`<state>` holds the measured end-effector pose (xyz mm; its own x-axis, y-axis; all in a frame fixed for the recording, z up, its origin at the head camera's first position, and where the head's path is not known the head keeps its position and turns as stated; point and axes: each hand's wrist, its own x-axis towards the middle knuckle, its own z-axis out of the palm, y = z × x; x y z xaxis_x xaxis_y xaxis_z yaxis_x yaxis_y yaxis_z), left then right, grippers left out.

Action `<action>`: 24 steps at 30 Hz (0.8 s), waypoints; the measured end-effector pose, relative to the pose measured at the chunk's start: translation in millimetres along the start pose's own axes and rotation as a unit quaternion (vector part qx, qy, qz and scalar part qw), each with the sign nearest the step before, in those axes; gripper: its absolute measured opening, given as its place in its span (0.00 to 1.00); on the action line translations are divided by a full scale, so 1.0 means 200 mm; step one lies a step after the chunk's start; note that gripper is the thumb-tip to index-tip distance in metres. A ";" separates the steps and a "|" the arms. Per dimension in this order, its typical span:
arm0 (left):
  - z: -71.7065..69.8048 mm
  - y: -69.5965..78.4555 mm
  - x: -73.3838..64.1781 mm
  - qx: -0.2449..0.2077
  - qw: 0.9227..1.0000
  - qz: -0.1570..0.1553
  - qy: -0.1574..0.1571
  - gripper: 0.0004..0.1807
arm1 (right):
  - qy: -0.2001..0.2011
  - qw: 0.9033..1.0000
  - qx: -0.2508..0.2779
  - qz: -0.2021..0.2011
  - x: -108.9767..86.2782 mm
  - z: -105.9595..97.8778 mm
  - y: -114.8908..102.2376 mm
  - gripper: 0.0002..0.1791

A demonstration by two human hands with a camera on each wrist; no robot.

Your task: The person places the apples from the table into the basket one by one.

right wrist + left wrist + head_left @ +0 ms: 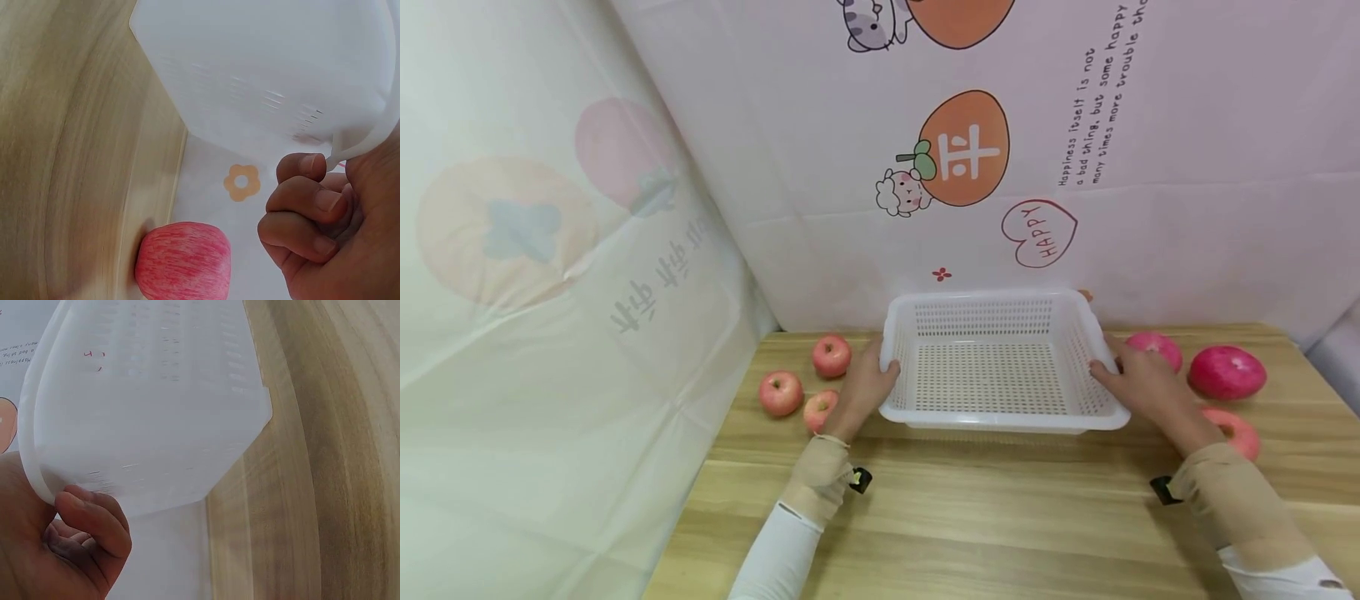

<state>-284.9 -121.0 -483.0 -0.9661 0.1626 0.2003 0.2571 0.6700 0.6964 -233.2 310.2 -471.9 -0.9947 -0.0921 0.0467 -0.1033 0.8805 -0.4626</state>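
Near the back edge of the wooden table [992, 508], left hand [867, 382] and right hand [1144, 385] grip opposite short ends of the white perforated plastic basket [988, 379]; matching their heights should hold it level.

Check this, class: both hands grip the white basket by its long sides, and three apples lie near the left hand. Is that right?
Not quite: the left hand and right hand grip the white basket by its short ends, not long sides, as the head view shows; the rest stands.
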 end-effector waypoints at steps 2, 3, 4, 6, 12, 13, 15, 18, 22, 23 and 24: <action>0.00 0.00 0.00 0.001 1.000 0.006 0.002 0.25 | -0.001 1.000 -0.002 0.003 0.00 0.00 0.00 0.44; 0.00 0.00 0.00 0.000 1.000 0.008 0.003 0.24 | -0.001 1.000 -0.002 0.004 0.00 0.00 0.00 0.44; 0.00 -0.01 0.00 -0.001 1.000 0.011 0.005 0.24 | -0.001 1.000 -0.003 0.005 -0.01 0.00 0.00 0.44; 0.01 -0.01 0.00 -0.003 1.000 0.017 0.009 0.24 | -0.005 1.000 0.000 0.011 -0.01 0.00 0.00 0.44; 0.02 -0.02 -0.02 -0.002 1.000 0.014 0.013 0.25 | -0.024 0.999 0.021 0.027 -0.03 0.02 -0.01 0.46; 0.02 -0.02 -0.02 0.000 1.000 0.012 0.013 0.25 | -0.020 0.999 0.020 0.026 -0.03 0.02 -0.01 0.45; 0.02 -0.02 -0.03 0.006 1.000 0.009 0.014 0.26 | -0.013 0.999 0.018 0.024 -0.04 0.03 -0.01 0.45; 0.02 -0.01 -0.04 0.009 1.000 0.003 0.014 0.26 | -0.001 1.000 0.012 0.018 -0.05 0.03 -0.01 0.44; 0.02 -0.01 -0.06 0.008 1.000 -0.006 0.008 0.27 | 0.009 1.000 0.007 0.013 -0.07 0.04 -0.01 0.43; 0.02 -0.01 -0.07 0.008 1.000 -0.007 0.008 0.27 | 0.011 1.000 0.003 0.012 -0.08 0.04 -0.02 0.43; 0.02 -0.01 -0.07 0.006 1.000 -0.009 0.008 0.28 | 0.013 1.000 -0.001 0.013 -0.08 0.04 -0.02 0.43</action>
<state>-271.2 -121.8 -489.5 -0.9704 0.1388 0.1976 0.2384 0.6820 0.6914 -216.4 305.5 -477.8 -0.9967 -0.0573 0.0580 -0.0777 0.8830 -0.4629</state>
